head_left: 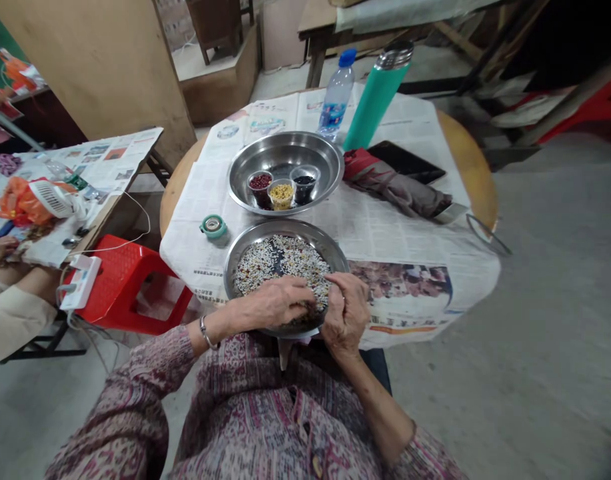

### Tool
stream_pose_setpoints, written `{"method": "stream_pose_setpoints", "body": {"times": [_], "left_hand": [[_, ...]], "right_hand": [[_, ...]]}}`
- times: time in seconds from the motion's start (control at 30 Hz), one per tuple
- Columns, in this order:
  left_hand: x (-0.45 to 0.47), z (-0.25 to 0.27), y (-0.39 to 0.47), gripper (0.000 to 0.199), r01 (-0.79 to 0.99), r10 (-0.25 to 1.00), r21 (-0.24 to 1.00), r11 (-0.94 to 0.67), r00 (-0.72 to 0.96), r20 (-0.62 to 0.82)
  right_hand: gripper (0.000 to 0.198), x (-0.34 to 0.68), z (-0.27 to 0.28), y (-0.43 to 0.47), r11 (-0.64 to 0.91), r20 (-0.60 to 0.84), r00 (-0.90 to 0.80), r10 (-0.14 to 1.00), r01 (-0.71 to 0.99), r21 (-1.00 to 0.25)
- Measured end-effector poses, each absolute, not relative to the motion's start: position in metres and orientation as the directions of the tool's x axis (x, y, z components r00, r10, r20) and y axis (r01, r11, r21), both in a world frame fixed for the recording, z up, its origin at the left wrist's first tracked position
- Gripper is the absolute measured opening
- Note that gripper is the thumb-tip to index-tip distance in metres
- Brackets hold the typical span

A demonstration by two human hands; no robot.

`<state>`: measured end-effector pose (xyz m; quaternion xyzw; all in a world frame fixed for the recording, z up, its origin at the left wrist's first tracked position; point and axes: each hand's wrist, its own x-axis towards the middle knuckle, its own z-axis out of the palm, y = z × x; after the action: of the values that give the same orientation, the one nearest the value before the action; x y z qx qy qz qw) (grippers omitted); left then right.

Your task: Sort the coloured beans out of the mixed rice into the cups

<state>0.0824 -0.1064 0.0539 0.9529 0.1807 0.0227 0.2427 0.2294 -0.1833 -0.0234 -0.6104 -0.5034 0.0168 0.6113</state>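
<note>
A round steel tray (234, 248) at the table's near edge holds a spread of white grains (300, 259) mixed with some yellow and dark bits. My left hand (280, 299) reaches over its near side, fingers bent down among the grains; their tips are partly hidden. At the right rim, my right hand (346, 308) has its fingers curled in and the thumb against them; anything pinched there is too small to see. Behind the tray, a steel basin (285, 148) holds clear cups of red beans (261, 183), yellow beans (281, 193) and black beans (304, 181).
Newspaper (210, 193) covers the round table. A green lid (213, 226) lies left; a water bottle (337, 93), a teal flask (378, 100), a folded umbrella (395, 183) and a dark tablet (410, 162) are behind right. Left stands a red stool (130, 280), near another seated person.
</note>
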Motion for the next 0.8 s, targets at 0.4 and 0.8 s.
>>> {"method": "stream_pose_setpoints", "body": {"times": [0.4,0.8], "left_hand": [[0.109,0.046,-0.065,0.023,0.450,0.449,0.026,-0.893,0.893,-0.026],[0.031,0.073,-0.104,0.059,0.794,0.774,0.128,-0.594,0.608,-0.178]], "right_hand": [[0.027,0.229,-0.024,-0.184,0.265,0.593,0.498,0.633,0.581,-0.770],[0.023,0.231,-0.024,-0.184,0.257,0.595,0.484,0.641,0.596,-0.761]]}}
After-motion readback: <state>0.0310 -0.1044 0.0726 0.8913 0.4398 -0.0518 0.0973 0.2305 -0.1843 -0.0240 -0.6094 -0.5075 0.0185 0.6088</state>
